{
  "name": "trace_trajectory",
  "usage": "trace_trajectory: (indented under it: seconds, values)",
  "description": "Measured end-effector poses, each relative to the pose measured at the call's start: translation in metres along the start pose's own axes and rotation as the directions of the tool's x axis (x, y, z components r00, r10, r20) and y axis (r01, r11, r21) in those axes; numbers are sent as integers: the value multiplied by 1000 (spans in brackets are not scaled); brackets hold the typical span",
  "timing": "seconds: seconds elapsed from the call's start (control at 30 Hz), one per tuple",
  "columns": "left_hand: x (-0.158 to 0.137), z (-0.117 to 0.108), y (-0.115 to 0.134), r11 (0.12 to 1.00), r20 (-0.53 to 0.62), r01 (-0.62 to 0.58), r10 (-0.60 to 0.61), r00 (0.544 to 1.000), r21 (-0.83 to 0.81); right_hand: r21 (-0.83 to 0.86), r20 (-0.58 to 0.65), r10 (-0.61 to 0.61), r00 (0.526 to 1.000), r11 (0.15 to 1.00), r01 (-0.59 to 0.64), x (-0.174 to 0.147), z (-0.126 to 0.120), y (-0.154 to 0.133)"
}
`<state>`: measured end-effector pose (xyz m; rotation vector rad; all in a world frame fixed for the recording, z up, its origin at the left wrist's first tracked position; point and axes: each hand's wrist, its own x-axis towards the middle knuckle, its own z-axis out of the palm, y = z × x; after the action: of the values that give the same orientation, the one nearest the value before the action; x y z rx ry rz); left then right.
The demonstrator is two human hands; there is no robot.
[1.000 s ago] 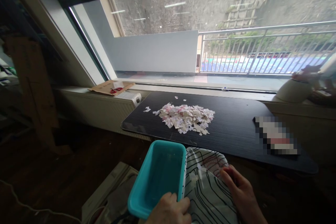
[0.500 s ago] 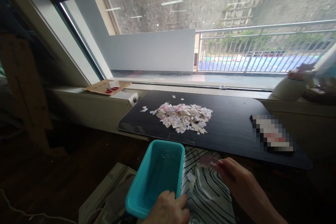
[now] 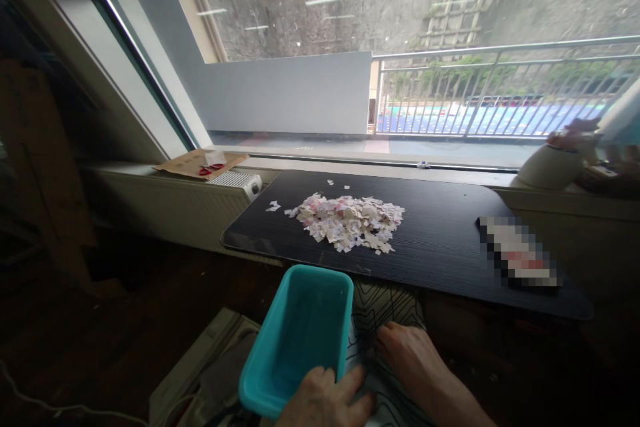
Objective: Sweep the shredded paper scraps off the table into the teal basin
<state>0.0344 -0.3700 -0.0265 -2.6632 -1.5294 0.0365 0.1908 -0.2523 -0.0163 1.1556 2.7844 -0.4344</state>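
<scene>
A turquoise plastic bin point(image 3: 295, 273) stands tilted in front of the table's near edge, and its visible inside looks bare. My left hand point(image 3: 327, 397) holds the bin's near right rim, with some fingers over the edge. To the right, my right hand point(image 3: 407, 350) is low over patterned black-and-white fabric point(image 3: 387, 300) on my lap. Its fingers are curled downward and closed; what they hold, if anything, is hidden. Beyond the bin, a heap of small cut paper pieces point(image 3: 350, 220) lies on the black table point(image 3: 435, 233), with several scraps apart from it.
A blurred-out flat object point(image 3: 520, 253) lies at the table's right. Red scissors point(image 3: 211, 169) rest on a brown paper sheet point(image 3: 185, 163) on the sill at left, beside a radiator point(image 3: 235, 183). A pale rounded object point(image 3: 543, 163) stands on the sill at right.
My right hand has moved down and left, toward the fabric. The pinkish clear piece it held and the white scraps on the fabric no longer show. My left hand stays at the bin.
</scene>
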Motion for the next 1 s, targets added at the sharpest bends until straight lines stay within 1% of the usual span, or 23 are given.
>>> trace_trajectory:
  seconds: [0.07,0.13,0.23,0.33,0.4,0.47,0.53,0.6,0.67,0.73,0.8,0.9,1.0]
  values:
    - [1,4,-1,1000,46,7,-6,999,-23,-16,17,6,1000,1000,-6,3,1,-2]
    - [1,8,-2,999,64,20,-18,998,-29,-29,2,-18,1000,999,18,3,-1,0]
    - [-1,8,-3,999,39,49,-49,998,-16,-26,-97,-70,993,997,68,-3,-13,7]
    - [-2,3,-1,998,19,61,-61,998,-28,-15,-208,-62,976,998,60,-10,-28,13]
    - [-1,0,0,998,17,58,-57,998,-36,-23,-232,-59,971,998,56,-11,-32,14]
    - [0,0,0,997,19,63,-62,998,-35,-49,-233,-60,971,998,50,-5,-29,14]
    - [1,3,0,998,18,53,-52,998,-33,-73,-212,-47,976,997,32,5,-19,14]
    - [1,6,-1,999,7,36,-36,999,-33,-75,-164,-37,986,997,25,15,-9,14]
    - [1,10,-1,999,-15,29,-30,999,-30,-53,-118,-42,992,998,36,19,-7,15]
    - [1,11,-1,999,-45,36,-38,998,-35,-15,-130,-50,990,999,49,17,-15,17]
    - [1,11,-1,998,-69,36,-40,997,-61,51,-201,-53,978,997,64,9,-33,22]
    - [2,8,-1,993,-94,31,-42,995,-116,192,-322,-53,945,974,120,-2,-62,36]
    - [5,6,-2,989,-100,38,-52,994,-140,284,-428,5,904,950,129,-5,-77,56]
